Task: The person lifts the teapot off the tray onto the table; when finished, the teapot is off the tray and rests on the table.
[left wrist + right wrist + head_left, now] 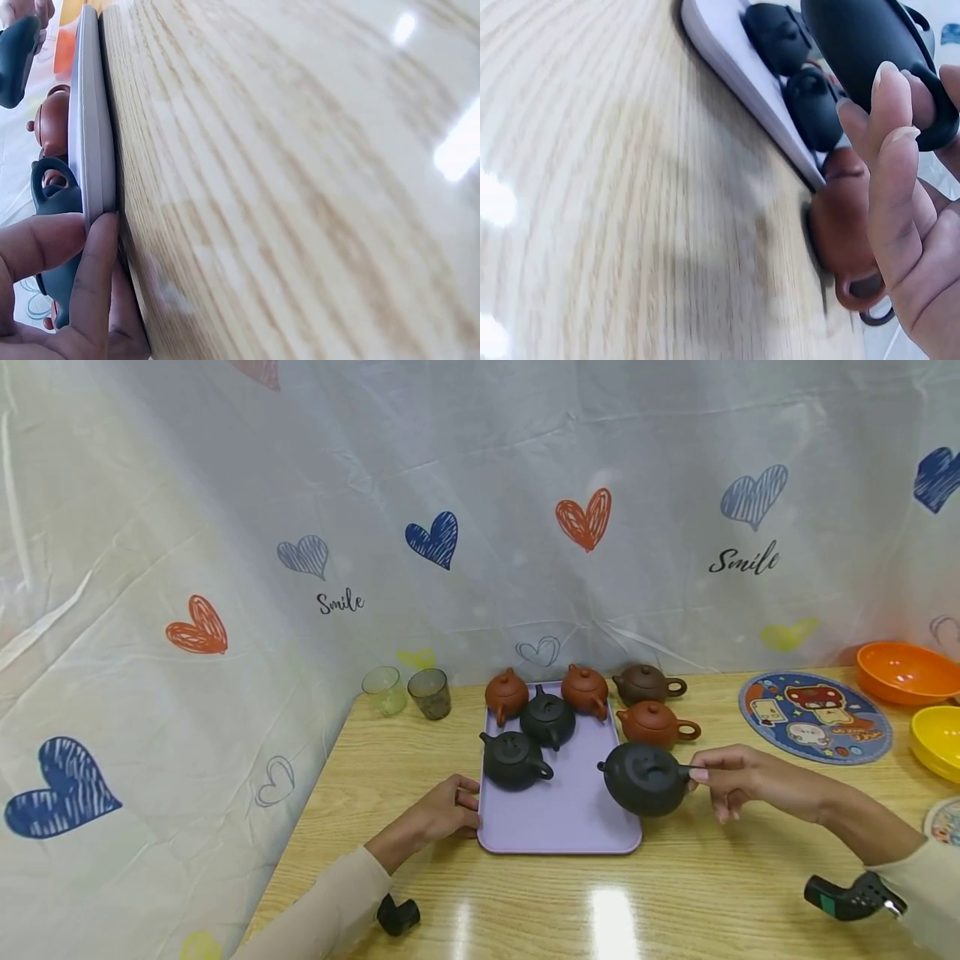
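Note:
My right hand [738, 779] grips a black teapot [643, 783] by its handle, holding it up over the right edge of the lilac tray [558, 827]. In the right wrist view the fingers [894, 180] pass around that handle. My left hand [444, 810] pinches the tray's left rim, thumb above and fingers below in the left wrist view. On the tray stand a black teapot [513, 762] near the left rim, another black teapot [548, 718] behind it, and two reddish-brown teapots [507, 693] at the back corners.
Right of the tray stand a reddish-brown teapot [649, 725] and a dark brown teapot [643, 683]. Two glasses [430, 695] are at the back left. A round blue mat [816, 718], an orange bowl [907, 670] and a yellow bowl [937, 742] lie further right.

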A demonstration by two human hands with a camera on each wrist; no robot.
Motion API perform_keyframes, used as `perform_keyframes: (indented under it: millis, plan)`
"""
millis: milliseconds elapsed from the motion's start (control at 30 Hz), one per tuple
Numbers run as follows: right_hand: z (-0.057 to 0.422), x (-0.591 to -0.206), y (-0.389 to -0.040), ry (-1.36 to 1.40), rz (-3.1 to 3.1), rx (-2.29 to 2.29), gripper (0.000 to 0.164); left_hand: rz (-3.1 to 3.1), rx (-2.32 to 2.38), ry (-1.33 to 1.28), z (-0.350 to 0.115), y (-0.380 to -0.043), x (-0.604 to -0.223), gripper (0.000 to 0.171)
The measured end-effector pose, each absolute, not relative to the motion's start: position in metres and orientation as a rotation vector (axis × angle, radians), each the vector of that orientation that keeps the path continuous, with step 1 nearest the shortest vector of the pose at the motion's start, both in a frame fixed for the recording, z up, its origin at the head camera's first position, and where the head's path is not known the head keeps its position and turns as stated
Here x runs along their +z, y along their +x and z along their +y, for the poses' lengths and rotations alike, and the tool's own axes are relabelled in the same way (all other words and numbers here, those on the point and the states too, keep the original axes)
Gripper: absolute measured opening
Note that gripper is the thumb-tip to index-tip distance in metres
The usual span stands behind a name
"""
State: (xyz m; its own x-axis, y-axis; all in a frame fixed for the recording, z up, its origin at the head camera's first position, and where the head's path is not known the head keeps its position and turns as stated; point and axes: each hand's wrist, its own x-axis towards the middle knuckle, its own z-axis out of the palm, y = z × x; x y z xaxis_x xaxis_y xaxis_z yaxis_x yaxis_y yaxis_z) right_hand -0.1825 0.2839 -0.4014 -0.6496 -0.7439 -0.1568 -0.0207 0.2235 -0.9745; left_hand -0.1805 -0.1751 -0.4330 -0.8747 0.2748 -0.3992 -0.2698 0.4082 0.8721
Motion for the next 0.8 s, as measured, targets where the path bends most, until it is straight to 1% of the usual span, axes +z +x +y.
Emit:
perform_keyframes:
  millis: [333, 800]
  plan:
    - [0.301, -0.410, -0.191, -0.755, 1.816, -1.500, 0.029, 2.176, 1.486, -0.004, -0.175, -0.180, -0.432, 0.057]
    - [0.318, -0.422, -0.197, -0.705, 1.859, -1.497, 0.029, 2.177, 1.484, -0.014, -0.175, -0.180, -0.432, 0.056]
